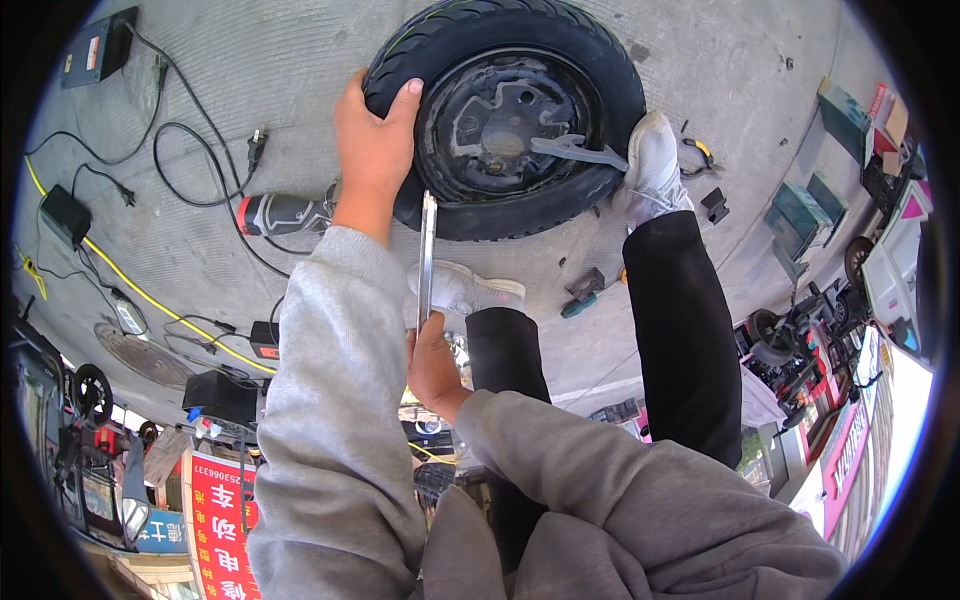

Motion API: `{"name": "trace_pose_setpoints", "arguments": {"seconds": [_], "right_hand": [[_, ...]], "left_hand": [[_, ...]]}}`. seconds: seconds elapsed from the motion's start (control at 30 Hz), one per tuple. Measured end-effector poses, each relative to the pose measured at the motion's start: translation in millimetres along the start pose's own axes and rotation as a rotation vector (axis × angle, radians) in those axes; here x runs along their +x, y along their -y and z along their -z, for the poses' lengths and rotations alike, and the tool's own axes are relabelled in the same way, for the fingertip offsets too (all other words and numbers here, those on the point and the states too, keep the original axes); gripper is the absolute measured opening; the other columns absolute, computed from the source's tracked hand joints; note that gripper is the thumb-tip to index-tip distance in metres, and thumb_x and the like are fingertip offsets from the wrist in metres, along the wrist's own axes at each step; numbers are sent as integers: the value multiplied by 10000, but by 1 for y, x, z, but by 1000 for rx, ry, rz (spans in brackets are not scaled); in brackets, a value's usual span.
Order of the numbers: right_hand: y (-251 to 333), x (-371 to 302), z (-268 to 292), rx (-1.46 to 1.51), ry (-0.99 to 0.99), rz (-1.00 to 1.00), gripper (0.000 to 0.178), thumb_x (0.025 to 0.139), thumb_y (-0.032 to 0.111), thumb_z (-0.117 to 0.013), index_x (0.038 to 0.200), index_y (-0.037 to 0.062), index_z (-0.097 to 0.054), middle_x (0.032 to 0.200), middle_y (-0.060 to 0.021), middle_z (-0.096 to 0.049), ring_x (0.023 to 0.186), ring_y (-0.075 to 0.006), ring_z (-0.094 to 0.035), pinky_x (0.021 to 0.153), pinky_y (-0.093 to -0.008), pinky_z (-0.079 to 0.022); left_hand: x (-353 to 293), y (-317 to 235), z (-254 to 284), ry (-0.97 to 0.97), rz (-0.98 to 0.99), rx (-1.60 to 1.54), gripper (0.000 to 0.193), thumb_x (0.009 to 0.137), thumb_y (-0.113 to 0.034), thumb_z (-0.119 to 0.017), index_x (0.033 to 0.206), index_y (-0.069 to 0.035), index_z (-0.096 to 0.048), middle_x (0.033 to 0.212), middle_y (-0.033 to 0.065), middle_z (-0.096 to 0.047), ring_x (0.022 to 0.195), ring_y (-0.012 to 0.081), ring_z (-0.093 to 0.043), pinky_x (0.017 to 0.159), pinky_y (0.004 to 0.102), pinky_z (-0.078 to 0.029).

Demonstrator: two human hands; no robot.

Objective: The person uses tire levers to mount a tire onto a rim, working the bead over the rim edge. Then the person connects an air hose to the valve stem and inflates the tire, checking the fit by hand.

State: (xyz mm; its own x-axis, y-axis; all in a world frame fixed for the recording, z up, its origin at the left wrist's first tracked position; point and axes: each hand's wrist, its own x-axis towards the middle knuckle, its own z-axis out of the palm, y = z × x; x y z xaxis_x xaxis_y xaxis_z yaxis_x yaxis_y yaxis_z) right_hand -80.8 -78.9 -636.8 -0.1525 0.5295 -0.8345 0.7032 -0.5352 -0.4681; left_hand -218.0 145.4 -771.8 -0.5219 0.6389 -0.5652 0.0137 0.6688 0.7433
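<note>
A black tyre (612, 75) on a dark, dirty wheel rim (470, 150) lies on the ground in front of me. My left hand (375, 140) grips the tyre's left edge, thumb on the sidewall and fingers curled around the tread. In my right hand (437, 368) is a long shiny metal tyre lever (427, 260), held upright with its tip at the tyre's near left edge. Whether that tip is under the bead I cannot tell. A grey forked lever (575, 150) lies across the rim's right side, its outer end by my right shoe (655, 165).
Left of the wheel lies a grey and black power tool (285, 214) with a red end. Black cables and a yellow cord (150, 293) run over the concrete. Pliers (705, 155) and small dark parts lie on the right, near green toolboxes (800, 215).
</note>
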Motion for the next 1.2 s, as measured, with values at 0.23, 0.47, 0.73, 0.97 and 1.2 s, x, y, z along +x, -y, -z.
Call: {"name": "trace_pose_setpoints", "arguments": {"seconds": [0.23, 0.47, 0.73, 0.97, 1.2], "right_hand": [[4, -4, 37, -729, 324, 601, 448, 877, -46, -597, 1148, -78, -242, 783, -199, -531, 701, -313, -592, 575, -361, -432], [40, 13, 87, -1221, 726, 1027, 255, 912, 144, -542, 990, -97, -562, 714, -98, -512, 551, -187, -511, 493, -342, -322], [16, 4, 83, -48, 427, 52, 446, 944, 85, -612, 1099, -128, -253, 624, -227, -505, 508, -369, -569, 441, -430, -389], [14, 12, 87, -29, 544, -76, 396, 928, 79, -626, 1065, -83, -291, 725, -272, -571, 656, -429, -625, 540, -462, -460], [-15, 38, 153, -410, 422, -94, 342, 931, 120, -616, 1114, 10, -348, 848, -318, -627, 834, -515, -623, 718, -578, -471]], "left_hand": [[1, -3, -7, -123, -14, 303, 724, 839, -414, -767, 1350, 25, -502, 1268, 274, -556, 1204, 413, -529, 1035, 452, -421], [2, -10, -11, -166, 11, 436, 721, 831, -406, -774, 1364, -8, -497, 1253, 268, -566, 1170, 415, -539, 1018, 450, -432], [-25, 15, 9, -55, 178, -131, 619, 856, -243, -775, 1328, 50, -501, 1264, 218, -596, 1148, 290, -587, 992, 387, -455], [-28, 28, -1, -159, 142, -116, 574, 845, -220, -791, 1281, 58, -541, 1100, 192, -676, 989, 267, -654, 910, 364, -501], [-30, 34, -6, -171, 180, -141, 652, 807, -297, -815, 1307, 29, -555, 1190, 267, -618, 1104, 390, -604, 971, 429, -468]]}}
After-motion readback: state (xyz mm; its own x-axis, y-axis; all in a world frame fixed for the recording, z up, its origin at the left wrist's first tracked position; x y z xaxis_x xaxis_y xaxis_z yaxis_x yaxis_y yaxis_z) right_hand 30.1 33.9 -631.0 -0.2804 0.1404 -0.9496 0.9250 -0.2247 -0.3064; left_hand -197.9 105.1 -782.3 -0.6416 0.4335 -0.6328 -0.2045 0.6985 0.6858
